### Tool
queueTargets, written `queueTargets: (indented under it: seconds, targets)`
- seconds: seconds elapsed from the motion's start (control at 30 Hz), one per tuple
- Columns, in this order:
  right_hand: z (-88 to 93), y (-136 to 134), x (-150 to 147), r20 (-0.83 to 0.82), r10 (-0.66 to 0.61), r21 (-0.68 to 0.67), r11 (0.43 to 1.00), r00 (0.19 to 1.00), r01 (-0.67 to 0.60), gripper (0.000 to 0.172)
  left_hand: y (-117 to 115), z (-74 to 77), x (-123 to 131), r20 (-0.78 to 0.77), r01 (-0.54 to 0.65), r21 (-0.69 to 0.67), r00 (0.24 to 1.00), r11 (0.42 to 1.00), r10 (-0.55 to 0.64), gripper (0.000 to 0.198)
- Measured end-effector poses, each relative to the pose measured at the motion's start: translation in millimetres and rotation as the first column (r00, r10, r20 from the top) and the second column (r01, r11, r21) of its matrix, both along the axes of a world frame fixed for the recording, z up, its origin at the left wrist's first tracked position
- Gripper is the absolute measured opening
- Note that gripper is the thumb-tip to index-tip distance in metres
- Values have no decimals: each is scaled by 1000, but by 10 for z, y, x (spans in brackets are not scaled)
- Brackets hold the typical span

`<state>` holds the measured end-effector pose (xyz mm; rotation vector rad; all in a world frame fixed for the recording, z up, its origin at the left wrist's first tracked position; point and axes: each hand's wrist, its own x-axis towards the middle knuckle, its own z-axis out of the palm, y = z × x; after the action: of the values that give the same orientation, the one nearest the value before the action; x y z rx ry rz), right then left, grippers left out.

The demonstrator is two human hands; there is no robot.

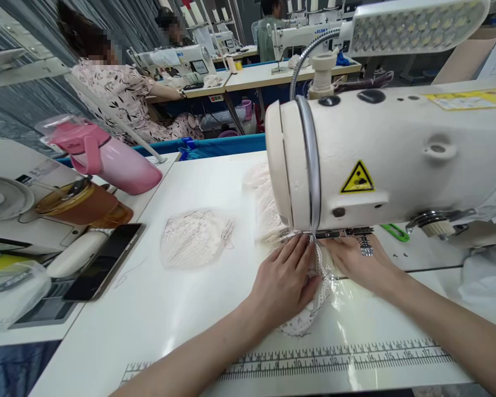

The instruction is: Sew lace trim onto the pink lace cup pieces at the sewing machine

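My left hand (283,275) lies flat, fingers stretched forward, on a piece of white lace fabric (300,322) just in front of the needle area of a sewing machine (380,154). A narrow lace trim (321,264) runs along the fabric up to the presser foot. From the right, my right hand (359,256) reaches in low under the machine head, its fingers extended toward the trim; metal machine parts hide some of them. More gathered pale fabric (267,204) spreads behind the needle, partly covered by the machine head.
A round lace piece (196,238) with loose dark threads lies on the white table (157,325). Left are a phone (105,262), an amber cup (86,204) and a pink bottle (107,154). A ruler strip (314,361) lines the front. Green snips (397,231) lie behind the right hand. Other people sit beyond.
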<state>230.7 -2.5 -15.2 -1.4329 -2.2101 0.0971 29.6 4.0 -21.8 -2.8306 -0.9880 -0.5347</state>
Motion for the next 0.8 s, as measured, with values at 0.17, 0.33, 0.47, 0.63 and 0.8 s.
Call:
queueTargets:
  seconds: [0.17,0.33,0.47,0.63,0.8]
  targets:
    - [42,13,-23,-7,28,49,998,1000,-28,34,5,3,3,-3,4,27,1000,1000,-4,50]
    - [-13,57,-31,51,45,146,988,998,-52,37,9,2,11,-7,2,28,1000,1000,-2,50]
    - [-105,79,6,96,58,181,981,994,-75,39,12,-5,8,5,8,20,1000,1000,-8,50]
    - [-99,87,55,91,111,179,976,990,-126,37,13,-5,4,3,9,25,1000,1000,-9,51]
    - [-135,80,59,148,58,220,971,987,-90,38,10,16,12,-19,3,37,1000,999,-3,51]
